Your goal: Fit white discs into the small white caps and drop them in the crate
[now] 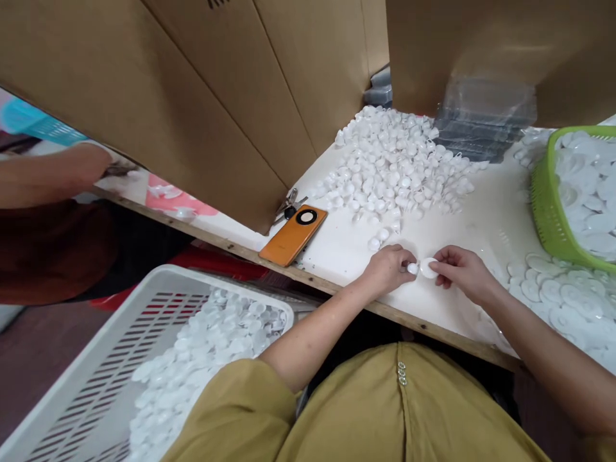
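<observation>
White disc (428,267) lies pinched in the fingertips of the right hand (462,271), low over the table (486,218) near its front edge. Just to its left, touching or almost touching, the smaller white cap (412,268) is held by the closed fingers of the left hand (387,268). Both hands are equally near; cap faces disc sideways.

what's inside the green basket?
The green basket holds white plastic discs, piled. Its bottom is covered by them, and its far side is cut off by the picture's edge.
</observation>
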Motion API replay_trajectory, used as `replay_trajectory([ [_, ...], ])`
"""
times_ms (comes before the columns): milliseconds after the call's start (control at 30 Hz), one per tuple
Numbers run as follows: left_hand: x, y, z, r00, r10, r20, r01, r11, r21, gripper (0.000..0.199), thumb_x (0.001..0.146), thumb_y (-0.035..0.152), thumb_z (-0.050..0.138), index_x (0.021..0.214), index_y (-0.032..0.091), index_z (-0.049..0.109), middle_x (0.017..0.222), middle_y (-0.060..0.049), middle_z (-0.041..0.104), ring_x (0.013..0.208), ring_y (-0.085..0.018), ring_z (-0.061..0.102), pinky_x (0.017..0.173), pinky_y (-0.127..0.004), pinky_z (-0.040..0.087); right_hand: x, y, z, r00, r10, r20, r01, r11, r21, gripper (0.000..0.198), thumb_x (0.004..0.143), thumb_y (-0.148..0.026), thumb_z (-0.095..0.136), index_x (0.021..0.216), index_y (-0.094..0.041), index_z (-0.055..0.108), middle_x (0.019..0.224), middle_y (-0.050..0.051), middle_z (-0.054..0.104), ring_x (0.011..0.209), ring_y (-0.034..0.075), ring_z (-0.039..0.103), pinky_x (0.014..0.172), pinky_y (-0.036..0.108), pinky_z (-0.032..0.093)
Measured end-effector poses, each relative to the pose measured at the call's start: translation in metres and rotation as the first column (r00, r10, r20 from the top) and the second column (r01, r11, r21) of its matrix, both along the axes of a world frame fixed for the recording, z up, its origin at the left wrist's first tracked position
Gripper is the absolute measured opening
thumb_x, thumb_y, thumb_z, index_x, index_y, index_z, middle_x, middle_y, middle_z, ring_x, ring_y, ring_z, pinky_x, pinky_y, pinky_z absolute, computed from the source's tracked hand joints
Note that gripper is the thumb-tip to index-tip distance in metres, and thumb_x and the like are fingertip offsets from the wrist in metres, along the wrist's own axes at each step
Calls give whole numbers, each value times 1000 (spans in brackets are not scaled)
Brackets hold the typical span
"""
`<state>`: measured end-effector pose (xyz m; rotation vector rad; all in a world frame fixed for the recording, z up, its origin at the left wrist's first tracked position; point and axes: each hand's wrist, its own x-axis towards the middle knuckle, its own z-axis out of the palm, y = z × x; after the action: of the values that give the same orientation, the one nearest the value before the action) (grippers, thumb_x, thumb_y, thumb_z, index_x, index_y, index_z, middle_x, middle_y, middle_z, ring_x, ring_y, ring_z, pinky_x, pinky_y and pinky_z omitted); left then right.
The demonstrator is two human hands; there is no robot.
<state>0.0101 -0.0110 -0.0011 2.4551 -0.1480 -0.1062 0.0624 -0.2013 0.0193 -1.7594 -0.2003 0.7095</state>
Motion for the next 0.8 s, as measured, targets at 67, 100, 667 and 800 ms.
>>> replay_trajectory([
  [67, 1, 0, -2, 1000, 10, 3, -10, 1000, 6, 19, 68, 28, 73, 84, 19, 68, 81, -2, 62, 80, -18, 59, 68, -26, 44, 2, 19, -1, 999, 9, -32, -10, 999, -40, 33, 65, -42, 76, 73, -18, 54, 51, 0, 58, 47, 14, 58, 42, 22, 44],
  [100, 2, -1, -2, 1000, 11, 3, -11, 1000, 13, 18, 68, 29, 74, 80, 18, 68, 80, -2, 62, 79, -18, 59, 66, -26, 43, 4, 26, -2, 999, 20, -32, -23, 996, -82, 31, 66, -39, 75, 73, -18, 54, 50, 0, 58, 46, 14, 57, 40, 21, 43],
  [667, 12, 12, 19, 971, -33, -235, 36, 999, 8, 32, 78, 42, 66, 98, 17, 61, 85, -3, 67, 75, -19, 60, 59, -26, 37, 17, 37, 0, 974, 122, -192, -173, 946, -274, 18, 77, -17, 67, 74, -18, 49, 49, -2, 59, 39, 13, 57, 32, 16, 37],
  [800, 15, 13, 23, 958, -66, -280, 83, 995, 51, 31, 79, 42, 64, 98, 20, 57, 86, -3, 66, 75, -19, 59, 58, -25, 36, 19, 37, 1, 970, 130, -206, -184, 945, -269, 21, 78, -16, 67, 76, -19, 47, 48, -3, 58, 39, 14, 58, 33, 18, 40],
])
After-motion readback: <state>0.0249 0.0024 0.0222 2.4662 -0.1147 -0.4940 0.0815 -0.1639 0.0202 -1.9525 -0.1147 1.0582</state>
